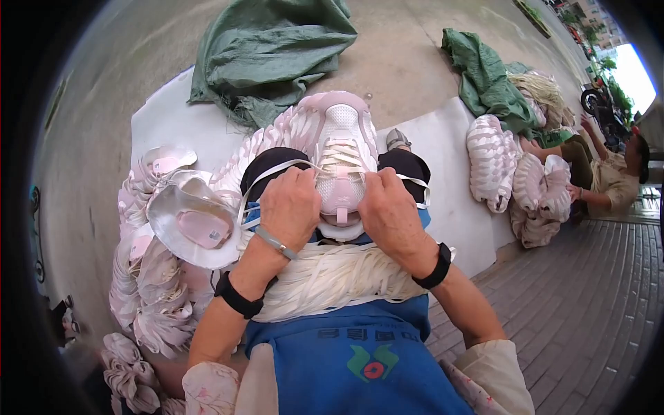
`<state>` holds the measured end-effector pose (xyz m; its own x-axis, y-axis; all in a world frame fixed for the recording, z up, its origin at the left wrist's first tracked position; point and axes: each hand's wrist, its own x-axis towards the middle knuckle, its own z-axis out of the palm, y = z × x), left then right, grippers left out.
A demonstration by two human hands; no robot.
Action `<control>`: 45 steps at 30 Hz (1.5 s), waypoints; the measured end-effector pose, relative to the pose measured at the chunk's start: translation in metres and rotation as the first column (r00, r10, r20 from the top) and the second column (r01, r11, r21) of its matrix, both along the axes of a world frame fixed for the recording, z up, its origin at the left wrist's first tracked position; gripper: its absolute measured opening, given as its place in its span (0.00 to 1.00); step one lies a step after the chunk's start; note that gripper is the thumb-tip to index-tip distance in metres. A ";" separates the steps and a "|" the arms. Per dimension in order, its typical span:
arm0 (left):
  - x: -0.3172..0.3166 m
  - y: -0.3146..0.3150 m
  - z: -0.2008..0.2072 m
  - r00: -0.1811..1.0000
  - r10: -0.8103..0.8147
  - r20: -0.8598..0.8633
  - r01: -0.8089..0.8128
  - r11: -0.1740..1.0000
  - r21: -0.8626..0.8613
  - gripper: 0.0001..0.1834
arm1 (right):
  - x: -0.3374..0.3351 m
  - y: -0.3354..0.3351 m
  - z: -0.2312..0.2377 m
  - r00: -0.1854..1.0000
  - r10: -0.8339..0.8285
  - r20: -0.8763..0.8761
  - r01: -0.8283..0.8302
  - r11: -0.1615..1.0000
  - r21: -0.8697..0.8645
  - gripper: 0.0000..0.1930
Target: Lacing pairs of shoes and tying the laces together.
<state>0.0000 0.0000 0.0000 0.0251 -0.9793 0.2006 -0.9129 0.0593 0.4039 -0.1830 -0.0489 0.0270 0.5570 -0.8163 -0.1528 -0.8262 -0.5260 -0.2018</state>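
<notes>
A pink and white shoe upper (pixel 341 149) lies before me between my knees, its toe pointing away, cream shoelace (pixel 339 152) threaded across its front. My left hand (pixel 290 207) is closed at the left eyelet edge, a lace end looping out from it. On the right edge, my right hand (pixel 395 211) is closed too, with lace trailing beyond it. Fingertips are mostly hidden behind the knuckles. A thick bundle of cream laces (pixel 339 280) rests across my lap on a blue apron (pixel 360 360). A row of nested uppers (pixel 266 142) runs from under this one to the left.
More shoe uppers (pixel 155 277) are heaped at my left, with one open upper (pixel 194 218) on top. Green woven sacks (pixel 277 52) lie ahead and at the right. White sheeting (pixel 449 180) covers part of the ground. Another person (pixel 615 173) sits at the right beside bundled uppers (pixel 491 162).
</notes>
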 end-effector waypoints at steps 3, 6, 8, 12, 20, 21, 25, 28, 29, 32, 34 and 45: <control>0.000 -0.007 0.002 0.983 -0.051 -0.176 0.049 0.999 -0.016 0.10 | -0.017 -0.007 0.006 0.964 0.096 0.248 -0.076 0.993 -0.091 0.15; 0.007 -0.025 0.006 0.965 -0.139 -0.221 0.130 0.990 -0.054 0.10 | -0.021 -0.017 -0.010 0.784 0.031 0.620 0.038 0.994 -0.098 0.18; 0.009 -0.024 0.010 0.958 -0.166 -0.232 0.158 0.986 -0.052 0.11 | -0.015 -0.014 -0.014 0.820 0.114 0.560 -0.025 0.986 -0.164 0.19; 0.011 -0.006 0.002 0.979 -0.174 -0.109 0.169 0.984 -0.054 0.14 | 0.005 -0.001 -0.023 0.914 0.164 0.372 -0.092 0.975 -0.205 0.15; -0.004 -0.024 0.012 0.977 -0.199 0.075 0.205 0.974 -0.091 0.06 | 0.023 -0.008 -0.009 0.984 0.133 0.119 -0.071 0.903 -0.423 0.07; -0.007 -0.024 0.012 0.975 -0.212 0.064 0.220 0.957 -0.187 0.04 | 0.021 -0.009 -0.004 0.978 0.174 0.118 -0.090 0.855 -0.511 0.07; 0.000 -0.021 0.008 0.965 -0.260 0.045 0.262 0.923 -0.283 0.03 | 0.019 -0.012 -0.004 0.930 0.334 0.155 -0.202 0.816 -0.542 0.09; 0.001 -0.015 0.008 0.963 -0.268 -0.010 0.251 0.913 -0.321 0.03 | 0.014 -0.009 -0.002 0.873 0.378 0.310 -0.184 0.842 -0.507 0.08; 0.003 -0.014 0.008 0.971 -0.240 -0.004 0.227 0.922 -0.313 0.03 | 0.017 -0.008 -0.002 0.842 0.367 0.395 -0.165 0.873 -0.460 0.07; 0.007 -0.005 0.022 0.956 -0.249 -0.156 0.180 0.917 -0.357 0.03 | 0.027 0.008 0.014 0.567 0.151 0.810 -0.234 0.972 -0.017 0.05; 0.003 -0.004 0.053 0.890 -0.179 -0.420 0.069 0.962 -0.266 0.03 | 0.001 0.006 0.069 0.492 -0.001 0.871 -0.526 0.796 0.298 0.06; 0.003 0.069 0.130 0.442 -0.275 -0.854 0.162 0.961 -0.225 0.07 | 0.002 0.014 0.074 0.508 0.168 0.845 -0.634 0.736 0.235 0.06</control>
